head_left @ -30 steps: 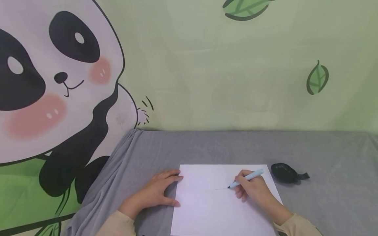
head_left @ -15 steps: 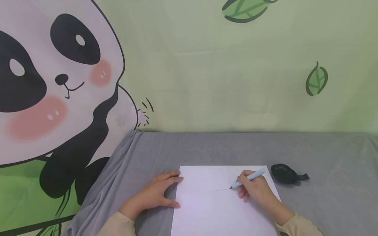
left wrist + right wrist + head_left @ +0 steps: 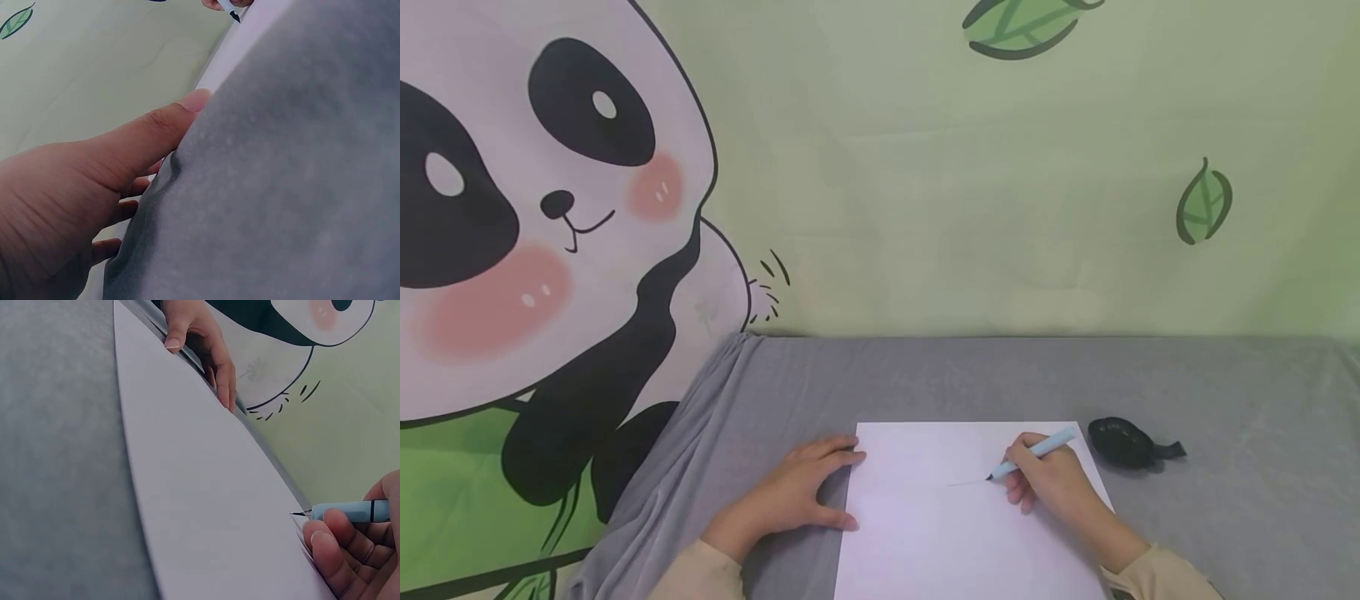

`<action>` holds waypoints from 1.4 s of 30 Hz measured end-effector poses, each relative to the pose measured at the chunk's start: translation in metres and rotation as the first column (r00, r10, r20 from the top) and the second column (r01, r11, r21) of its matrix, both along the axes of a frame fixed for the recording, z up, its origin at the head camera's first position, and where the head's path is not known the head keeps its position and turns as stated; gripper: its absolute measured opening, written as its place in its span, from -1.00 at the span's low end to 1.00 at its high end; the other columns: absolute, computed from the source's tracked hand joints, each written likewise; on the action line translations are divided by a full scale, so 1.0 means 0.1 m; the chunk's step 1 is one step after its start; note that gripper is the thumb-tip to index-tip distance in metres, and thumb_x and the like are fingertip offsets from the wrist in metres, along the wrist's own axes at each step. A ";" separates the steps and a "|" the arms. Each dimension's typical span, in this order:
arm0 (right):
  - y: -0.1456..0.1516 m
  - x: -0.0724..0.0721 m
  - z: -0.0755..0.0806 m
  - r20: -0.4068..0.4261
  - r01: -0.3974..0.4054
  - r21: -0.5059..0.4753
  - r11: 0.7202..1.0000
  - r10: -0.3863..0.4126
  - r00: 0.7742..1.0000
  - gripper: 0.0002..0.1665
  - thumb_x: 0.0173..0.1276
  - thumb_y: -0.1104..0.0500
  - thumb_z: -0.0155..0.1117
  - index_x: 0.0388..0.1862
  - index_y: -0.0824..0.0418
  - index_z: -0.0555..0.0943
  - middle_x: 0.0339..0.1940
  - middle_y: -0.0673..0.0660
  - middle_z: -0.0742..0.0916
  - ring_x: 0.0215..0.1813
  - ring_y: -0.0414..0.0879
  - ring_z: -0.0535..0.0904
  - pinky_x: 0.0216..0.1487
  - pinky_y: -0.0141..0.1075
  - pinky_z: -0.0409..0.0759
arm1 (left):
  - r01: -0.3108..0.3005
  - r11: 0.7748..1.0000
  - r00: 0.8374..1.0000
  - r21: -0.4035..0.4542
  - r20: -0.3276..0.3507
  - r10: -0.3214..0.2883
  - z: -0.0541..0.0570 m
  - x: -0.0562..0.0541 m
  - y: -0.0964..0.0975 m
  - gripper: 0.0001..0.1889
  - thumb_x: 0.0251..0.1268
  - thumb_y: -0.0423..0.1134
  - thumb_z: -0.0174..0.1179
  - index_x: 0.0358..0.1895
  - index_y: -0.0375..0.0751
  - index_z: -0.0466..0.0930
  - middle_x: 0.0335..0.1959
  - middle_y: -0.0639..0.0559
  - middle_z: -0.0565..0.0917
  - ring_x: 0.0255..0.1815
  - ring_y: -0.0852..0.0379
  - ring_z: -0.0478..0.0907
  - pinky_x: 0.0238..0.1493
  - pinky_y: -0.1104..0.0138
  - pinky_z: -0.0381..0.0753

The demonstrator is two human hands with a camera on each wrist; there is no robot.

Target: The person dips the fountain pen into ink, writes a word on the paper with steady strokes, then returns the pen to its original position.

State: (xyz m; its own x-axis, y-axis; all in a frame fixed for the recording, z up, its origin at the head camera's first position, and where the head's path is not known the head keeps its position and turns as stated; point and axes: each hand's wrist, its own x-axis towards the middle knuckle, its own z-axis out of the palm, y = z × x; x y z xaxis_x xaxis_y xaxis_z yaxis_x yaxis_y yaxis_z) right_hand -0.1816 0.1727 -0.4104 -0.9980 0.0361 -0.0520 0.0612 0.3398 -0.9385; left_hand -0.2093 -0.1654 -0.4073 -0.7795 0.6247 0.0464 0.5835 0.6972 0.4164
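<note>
The left hand (image 3: 793, 487) has its fingers spread wide, with a broad gap between thumb and forefinger; both tips rest on the left edge of the white paper (image 3: 917, 542). The right hand (image 3: 1052, 479) pinches a light blue pen (image 3: 1047, 445) between thumb and fingers, the other fingers curled beneath it. The pen slants, its dark nib low to the left over the right half of the paper, its other end up to the right. A thin, nearly level line (image 3: 966, 483) is the mark on the sheet, ending at the nib. Compared with a second ago, the nib has moved slightly right and the line is longer; the left hand has kept its place at the edge. The paper lies on the gray cloth-covered worktop (image 3: 1240, 533), a black leaf-shaped object (image 3: 1122, 442) just beyond its right edge.
</note>
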 end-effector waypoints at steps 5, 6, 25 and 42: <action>0.00 0.00 0.01 -0.006 -0.002 -0.005 1.000 0.001 1.000 -0.74 0.40 0.24 0.00 -0.39 0.40 0.53 -0.68 0.06 0.61 -0.67 -0.16 0.56 -0.64 -0.34 0.57 | -0.002 1.000 1.000 -0.001 -0.013 0.002 0.01 0.01 -0.01 -0.14 -0.10 0.25 0.40 0.32 -0.05 0.42 0.41 -0.06 0.36 0.42 -0.16 0.27 0.35 -0.15 0.23; 0.00 0.00 0.01 -0.006 -0.001 -0.006 1.000 0.001 1.000 -0.74 0.40 0.24 0.00 -0.39 0.40 0.53 -0.68 0.06 0.61 -0.67 -0.16 0.56 -0.64 -0.34 0.57 | -0.001 1.000 1.000 -0.001 -0.017 0.001 0.01 0.01 -0.01 -0.14 -0.11 0.25 0.40 0.32 -0.06 0.42 0.41 -0.06 0.36 0.42 -0.16 0.28 0.35 -0.15 0.23; 0.01 -0.04 0.01 -0.012 0.002 -0.045 0.999 -0.002 1.000 -0.71 0.40 0.24 -0.03 -0.38 0.44 0.54 -0.69 0.07 0.60 -0.67 -0.15 0.57 -0.64 -0.30 0.58 | -0.013 1.000 1.000 -0.004 -0.014 0.013 0.01 0.01 -0.02 -0.14 -0.10 0.25 0.40 0.32 -0.05 0.42 0.42 -0.04 0.36 0.42 -0.15 0.27 0.36 -0.14 0.22; 0.07 -0.07 0.10 -0.033 -0.081 -0.116 0.990 0.078 0.996 -0.64 0.42 0.23 -0.03 -0.23 0.53 0.58 -0.70 0.08 0.62 -0.70 -0.17 0.55 -0.65 -0.24 0.59 | -0.014 1.000 1.000 0.005 0.009 0.014 0.00 0.00 0.01 -0.15 -0.11 0.20 0.43 0.32 -0.06 0.42 0.42 -0.04 0.35 0.44 -0.14 0.25 0.38 -0.13 0.20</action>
